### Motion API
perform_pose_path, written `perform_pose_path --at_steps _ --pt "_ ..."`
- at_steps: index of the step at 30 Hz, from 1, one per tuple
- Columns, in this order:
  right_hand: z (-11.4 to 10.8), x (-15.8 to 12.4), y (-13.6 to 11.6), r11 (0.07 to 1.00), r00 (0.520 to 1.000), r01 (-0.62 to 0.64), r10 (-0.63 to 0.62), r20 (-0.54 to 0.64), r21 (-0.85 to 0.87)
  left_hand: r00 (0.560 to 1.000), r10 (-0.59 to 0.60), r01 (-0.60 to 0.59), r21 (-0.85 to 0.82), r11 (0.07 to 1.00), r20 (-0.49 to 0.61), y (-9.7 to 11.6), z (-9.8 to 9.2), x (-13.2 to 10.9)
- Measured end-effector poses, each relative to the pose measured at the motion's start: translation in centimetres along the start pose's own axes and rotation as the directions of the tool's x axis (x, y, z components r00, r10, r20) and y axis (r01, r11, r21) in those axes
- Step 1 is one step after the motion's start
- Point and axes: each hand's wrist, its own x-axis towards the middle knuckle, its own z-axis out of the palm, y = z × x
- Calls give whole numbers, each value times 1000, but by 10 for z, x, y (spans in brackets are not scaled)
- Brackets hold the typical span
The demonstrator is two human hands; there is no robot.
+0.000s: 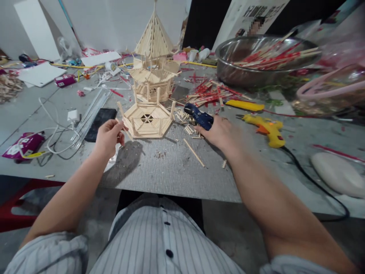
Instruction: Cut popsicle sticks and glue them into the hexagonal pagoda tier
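Note:
My left hand (110, 137) is closed in a pinch on a thin wooden stick (129, 134), beside a hexagonal wooden base (148, 121) with short upright posts and low side rails. My right hand (221, 133) is wrapped round the rear of a dark blue plier-like tool (201, 117); its far fingers are hidden. Under and beside that tool lie short cut stick pieces (188, 130). A longer loose stick (194, 153) rests on the table nearer me. Behind the base stands a tiered wooden pagoda model (154, 72) with a pointed roof.
At right are a yellow glue gun (266, 127) with a black cord, a yellow utility knife (245, 105) and a steel basin (228, 76) of red-wrapped sticks. Red-tipped sticks (211, 93) lie behind my right hand. A black phone (101, 123) and white cables (53, 129) are at left.

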Motion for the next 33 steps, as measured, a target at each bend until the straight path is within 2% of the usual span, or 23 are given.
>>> perform_pose_path --at_steps 2,5,9,13,16,20,22,24,26,28,30,33 --pt "6 3 4 999 1000 17 -17 -4 -39 990 -138 137 33 990 25 -11 -3 1" --pt "12 6 7 995 999 44 -47 -28 -86 973 -215 207 88 974 82 -21 -1 -1" --pt "14 7 8 994 999 53 -53 0 -93 980 -160 149 97 984 120 -27 4 -4" --pt "13 7 9 995 998 70 -70 0 -72 968 -158 147 68 987 194 -30 14 -14" --pt "12 5 8 993 994 107 -107 -2 -56 943 -162 146 77 986 292 -32 31 -26" --pt "7 3 7 988 989 141 -143 -35 -65 880 -154 114 115 987 449 -37 58 -44" --pt "3 3 7 983 980 171 -176 -89 -61 860 -159 105 136 985 485 -39 68 -51" --pt "-3 0 6 970 958 242 -239 -156 5 860 -160 117 117 986 484 -37 74 -55" --pt "-10 -6 2 922 931 345 -313 -187 176 879 -136 123 58 991 458 -33 78 -56" --pt "-16 -16 -5 799 900 433 -409 -151 418 904 -92 105 -8 994 417 -26 79 -53" --pt "-20 -27 -14 635 846 446 -529 -67 631 921 -49 75 -52 996 386 -20 80 -50" --pt "-20 -40 -27 462 751 391 -660 14 796 919 2 21 -54 998 394 -14 86 -45"
